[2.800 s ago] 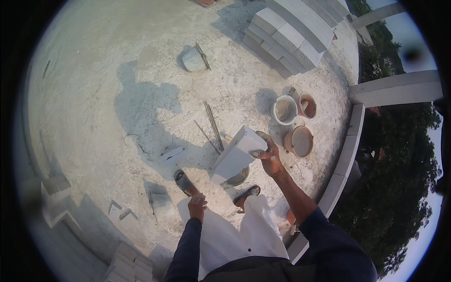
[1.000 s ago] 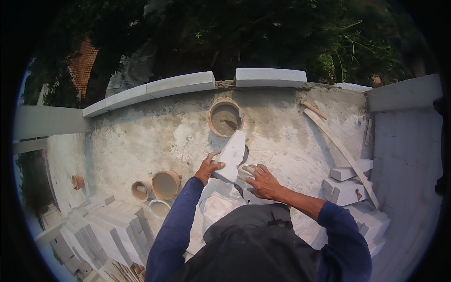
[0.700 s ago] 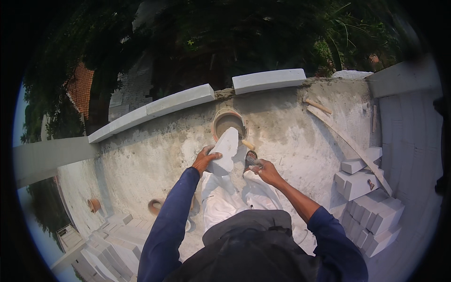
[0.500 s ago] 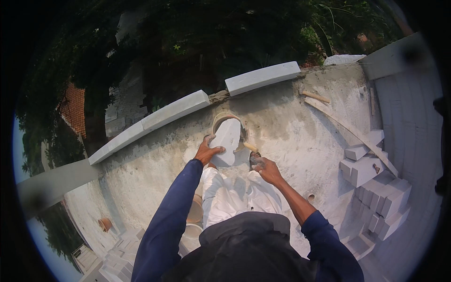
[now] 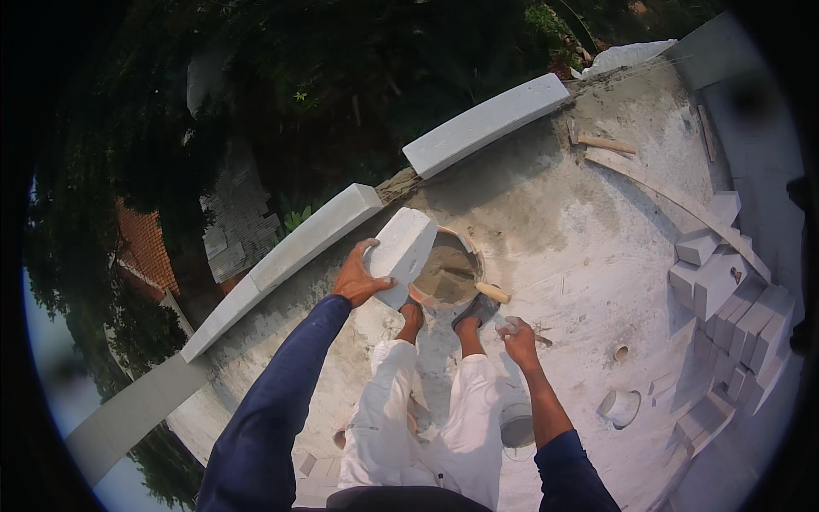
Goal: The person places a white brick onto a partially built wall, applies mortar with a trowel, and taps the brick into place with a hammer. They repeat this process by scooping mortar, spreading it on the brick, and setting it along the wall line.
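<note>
My left hand (image 5: 358, 275) grips a pale lightweight block (image 5: 399, 249), thumb on the near side, held up over the left rim of a mortar bucket (image 5: 445, 299). Grey mortar (image 5: 444, 266) fills the bucket, and a trowel with a wooden handle (image 5: 493, 293) rests in it, the handle sticking out over the right rim. My right hand (image 5: 518, 340) is closed, below and right of that handle and apart from it. A thin dark piece shows beside its fingers; I cannot make out whether it is held.
Two laid blocks (image 5: 486, 125) (image 5: 316, 235) line the wall's edge with a mortared gap between; beyond lies a drop to trees and roofs. At right are a wooden strip (image 5: 674, 198), stacked blocks (image 5: 751, 328) and a white pail (image 5: 619, 408). My feet stand by the bucket.
The block has moved left and tilted, uncovering the bucket's mortar. My right hand has moved right and down, away from the trowel handle. The view has shifted, showing more of my legs.
</note>
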`<state>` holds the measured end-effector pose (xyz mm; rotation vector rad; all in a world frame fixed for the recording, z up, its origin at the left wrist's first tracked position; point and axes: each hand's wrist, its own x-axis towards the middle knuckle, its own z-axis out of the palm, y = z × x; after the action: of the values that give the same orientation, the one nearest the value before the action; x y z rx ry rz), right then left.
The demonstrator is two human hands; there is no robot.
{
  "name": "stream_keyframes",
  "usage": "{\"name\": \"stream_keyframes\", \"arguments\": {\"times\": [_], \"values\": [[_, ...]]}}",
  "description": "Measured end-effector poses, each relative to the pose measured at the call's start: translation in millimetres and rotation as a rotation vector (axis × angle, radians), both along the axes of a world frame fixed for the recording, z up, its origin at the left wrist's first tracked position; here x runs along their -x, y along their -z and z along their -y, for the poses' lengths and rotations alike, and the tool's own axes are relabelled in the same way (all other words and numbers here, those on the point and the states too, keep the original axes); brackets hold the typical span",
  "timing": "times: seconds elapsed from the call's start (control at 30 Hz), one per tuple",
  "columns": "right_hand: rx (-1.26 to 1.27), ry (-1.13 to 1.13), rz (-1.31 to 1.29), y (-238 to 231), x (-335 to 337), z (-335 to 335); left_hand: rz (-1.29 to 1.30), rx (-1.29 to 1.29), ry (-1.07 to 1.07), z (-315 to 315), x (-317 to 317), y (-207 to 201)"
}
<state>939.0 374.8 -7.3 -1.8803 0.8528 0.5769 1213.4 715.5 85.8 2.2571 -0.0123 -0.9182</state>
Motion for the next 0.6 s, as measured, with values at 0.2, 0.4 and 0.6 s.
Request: {"name": "stream_keyframes", "arguments": {"times": [0.2,0.4,0.6], "values": [[0.273,0.002,0.068,117,-14,18,-0.346,0.387,-0.314,28,7,68],[0.030,-0.048,0.135,240,-65,61,-0.408,0.527,-0.486,27,58,116],[0.208,-0.328,0.314,239,-140,-22,-0.447,0.420,-0.692,-11,133,116]]}}
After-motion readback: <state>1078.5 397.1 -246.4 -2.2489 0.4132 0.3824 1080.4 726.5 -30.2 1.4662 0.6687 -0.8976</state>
